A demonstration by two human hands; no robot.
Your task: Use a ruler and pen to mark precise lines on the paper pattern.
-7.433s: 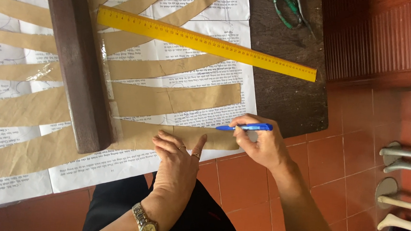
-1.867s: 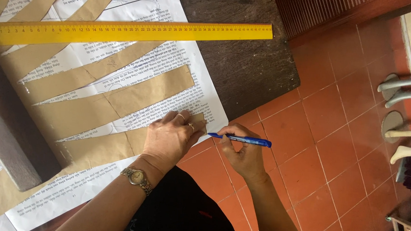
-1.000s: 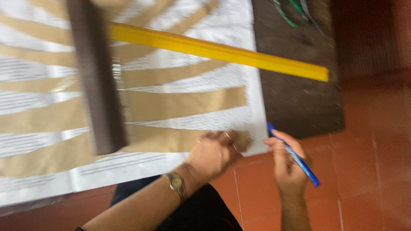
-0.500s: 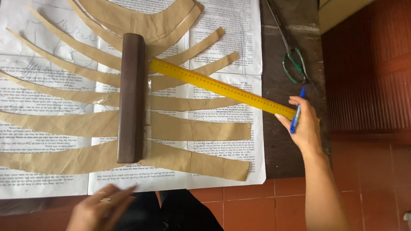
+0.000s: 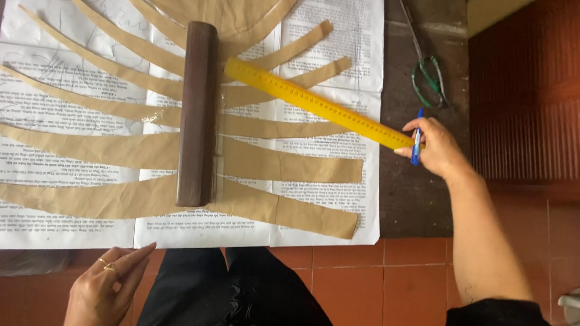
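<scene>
Gripping the near end of the yellow ruler [image 5: 317,103] between thumb and fingertips, the right hand [image 5: 437,148] also keeps a blue pen [image 5: 417,136] tucked upright against its fingers. The ruler lies aslant, its far end touching the dark wooden bar [image 5: 198,114] and its held end out to the right of the bar, past the newspaper's edge. The bar stands lengthwise across the brown paper strips [image 5: 283,166], which fan out to both sides of it over sheets of newspaper [image 5: 51,225]. Beyond the held end of the ruler, well right of the bar, green-handled scissors [image 5: 429,74] lie on the dark board [image 5: 415,204]. The left hand [image 5: 104,291] rests below the bar, off the newspaper's near edge, fingers loosely together and holding nothing, rings on two of them.
</scene>
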